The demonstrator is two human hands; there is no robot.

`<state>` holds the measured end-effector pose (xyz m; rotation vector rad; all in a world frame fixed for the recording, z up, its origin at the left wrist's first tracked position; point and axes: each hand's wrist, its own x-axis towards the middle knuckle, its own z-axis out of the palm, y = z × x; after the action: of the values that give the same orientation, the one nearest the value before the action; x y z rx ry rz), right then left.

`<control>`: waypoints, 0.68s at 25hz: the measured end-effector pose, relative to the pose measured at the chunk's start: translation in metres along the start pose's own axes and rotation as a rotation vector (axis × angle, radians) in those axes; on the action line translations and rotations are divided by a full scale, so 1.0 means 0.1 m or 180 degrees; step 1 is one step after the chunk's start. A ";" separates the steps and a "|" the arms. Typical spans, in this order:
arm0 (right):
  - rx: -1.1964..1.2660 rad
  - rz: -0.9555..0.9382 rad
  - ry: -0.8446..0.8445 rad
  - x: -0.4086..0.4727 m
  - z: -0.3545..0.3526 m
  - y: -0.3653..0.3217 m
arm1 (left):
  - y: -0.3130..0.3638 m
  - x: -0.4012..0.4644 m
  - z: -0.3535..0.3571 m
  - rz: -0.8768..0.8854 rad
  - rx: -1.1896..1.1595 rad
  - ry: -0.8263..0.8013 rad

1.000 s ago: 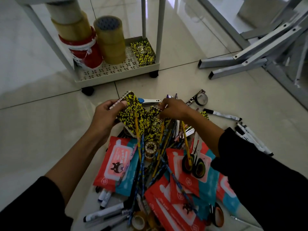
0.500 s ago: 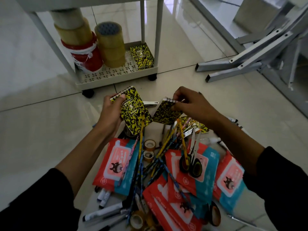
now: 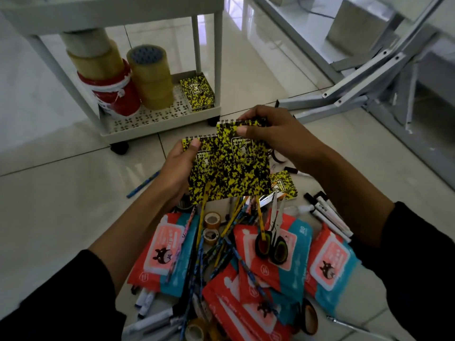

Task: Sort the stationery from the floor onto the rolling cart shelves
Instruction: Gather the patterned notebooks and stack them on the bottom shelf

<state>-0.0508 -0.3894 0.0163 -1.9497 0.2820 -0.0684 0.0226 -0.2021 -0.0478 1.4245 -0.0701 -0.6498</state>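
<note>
My left hand [image 3: 178, 168] grips a yellow-and-black spiral notebook [image 3: 204, 179] by its left edge, thumb on the cover. My right hand [image 3: 273, 134] pinches a second matching notebook [image 3: 248, 166] at its spiral top, overlapping the first. Both are held above the floor pile. A third notebook [image 3: 283, 185] lies on the floor under them. Another one [image 3: 197, 91] lies on the rolling cart's bottom shelf [image 3: 147, 119], beside stacked tape rolls [image 3: 152, 75].
The floor pile holds red-and-blue wipe packs [image 3: 170, 249], pencils [image 3: 216, 244], scissors [image 3: 273, 237], small tape rolls [image 3: 212, 220] and white markers [image 3: 327, 215]. A blue pencil [image 3: 142, 184] lies apart at left. A grey metal frame [image 3: 357, 87] stands at right.
My right hand lifted a second notebook off the pile and brought it over the one in my left hand. Both hands rose toward the cart.
</note>
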 end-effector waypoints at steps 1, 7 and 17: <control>0.0093 -0.0045 0.0003 -0.01 -0.04 -0.05 | 0.00 0.02 0.00 -0.0038 0.0047 -0.0023; 0.0434 0.0134 -0.0155 0.01 0.03 -0.05 | 0.04 0.03 0.16 -0.0321 -0.0381 0.0043; -0.0393 0.0682 0.0382 0.17 0.02 0.62 | -0.13 0.08 0.32 -0.0171 -0.0272 -0.0366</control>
<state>-0.0444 -0.4135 -0.0425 -2.0293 0.5847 -0.0280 0.0112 -0.2341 -0.0568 1.3100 -0.0938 -0.7703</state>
